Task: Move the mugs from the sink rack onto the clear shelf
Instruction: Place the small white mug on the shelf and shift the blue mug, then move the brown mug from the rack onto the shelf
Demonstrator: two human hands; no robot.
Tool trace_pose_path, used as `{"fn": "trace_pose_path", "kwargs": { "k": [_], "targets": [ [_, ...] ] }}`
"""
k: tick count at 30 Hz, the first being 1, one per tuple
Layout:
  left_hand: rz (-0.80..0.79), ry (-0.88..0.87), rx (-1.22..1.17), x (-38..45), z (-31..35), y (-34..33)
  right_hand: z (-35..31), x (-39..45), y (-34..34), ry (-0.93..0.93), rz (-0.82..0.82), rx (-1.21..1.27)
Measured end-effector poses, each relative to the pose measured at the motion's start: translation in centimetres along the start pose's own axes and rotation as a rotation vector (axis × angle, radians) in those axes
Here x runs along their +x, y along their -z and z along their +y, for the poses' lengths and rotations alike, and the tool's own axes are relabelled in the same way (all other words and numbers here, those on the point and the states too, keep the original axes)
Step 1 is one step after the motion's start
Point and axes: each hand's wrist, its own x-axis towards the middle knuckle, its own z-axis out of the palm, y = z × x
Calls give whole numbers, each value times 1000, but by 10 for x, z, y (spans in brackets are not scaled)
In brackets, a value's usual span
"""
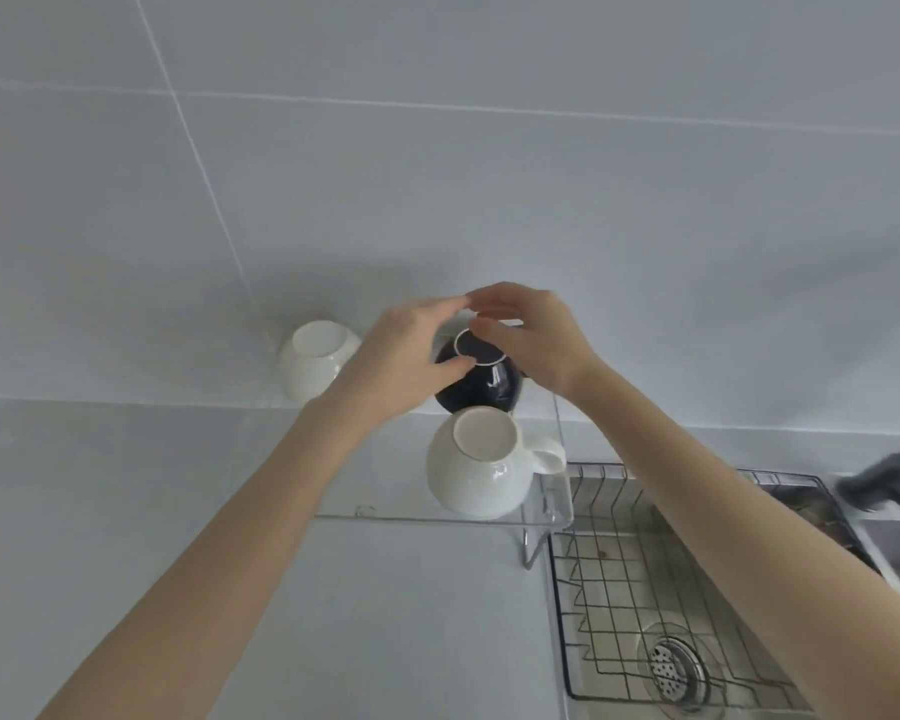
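Observation:
A dark blue mug (489, 384) stands upside down on the clear shelf (417, 518), near the wall. My left hand (401, 356) and my right hand (531, 340) both hold it around its upturned base. In front of it a white mug (476, 472) stands upside down, its handle pointing right. Another white mug (315, 363) stands upside down at the shelf's left, close to the wall. The black wire sink rack (619, 589) sits in the sink at lower right and holds no mugs in view.
The sink drain (676, 667) shows through the rack. A dark faucet part (884, 483) reaches in at the right edge. White tiled wall (437, 174) stands behind the shelf, and pale countertop (411, 615) lies below it.

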Motion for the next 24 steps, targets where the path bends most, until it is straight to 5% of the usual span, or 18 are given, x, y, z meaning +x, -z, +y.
{"fn": "trace_pose_path", "kwargs": {
  "k": [5, 12, 18, 24],
  "targets": [
    [-64, -89, -276, -12, 77, -82, 49, -77, 100, -65, 225, -10],
    [-450, -4, -359, -13, 130, -232, 176, -163, 174, -421, 429, -11],
    [-594, 173, -316, -10, 123, -326, 278, -192, 186, -643, 248, -81],
    [-698, 253, -275, -5, 112, -393, 328, -186, 171, -674, 63, -191]
  ]
}}
